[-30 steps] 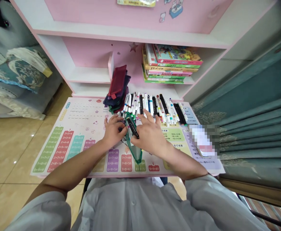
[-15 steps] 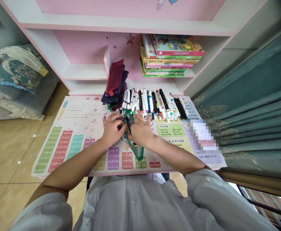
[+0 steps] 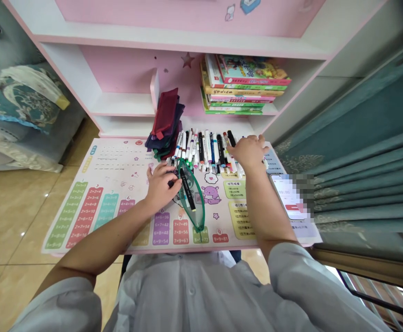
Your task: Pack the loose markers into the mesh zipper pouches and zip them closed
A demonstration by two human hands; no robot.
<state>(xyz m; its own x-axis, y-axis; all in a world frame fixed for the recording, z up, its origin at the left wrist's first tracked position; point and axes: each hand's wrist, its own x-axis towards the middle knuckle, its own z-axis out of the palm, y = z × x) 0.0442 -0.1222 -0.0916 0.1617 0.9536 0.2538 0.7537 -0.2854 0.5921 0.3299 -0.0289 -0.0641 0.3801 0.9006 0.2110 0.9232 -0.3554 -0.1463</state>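
Note:
A green mesh pencil pouch (image 3: 198,193) lies lengthwise on the desk with a black marker (image 3: 187,190) in it. My left hand (image 3: 162,185) is at its left edge, thumb and curled fingers closed on the mesh; a small dark bit shows between them. Over the right end of a row of markers (image 3: 208,147) hovers my right hand (image 3: 249,151), fingers spread, nothing visibly held. It covers several of the markers there. The row holds mostly white and black markers, side by side behind the pouch.
Dark red and navy mesh pouches (image 3: 166,113) are stacked left of the markers. Books (image 3: 246,87) fill part of the shelf behind. A phone (image 3: 289,198) rests at the desk's right edge, beside the curtain (image 3: 360,138). Printed times tables (image 3: 118,212) cover the desk's front.
My right hand has left the pouch and moved right and away from me, over the markers. The black marker in the pouch is now uncovered. My left hand stays put.

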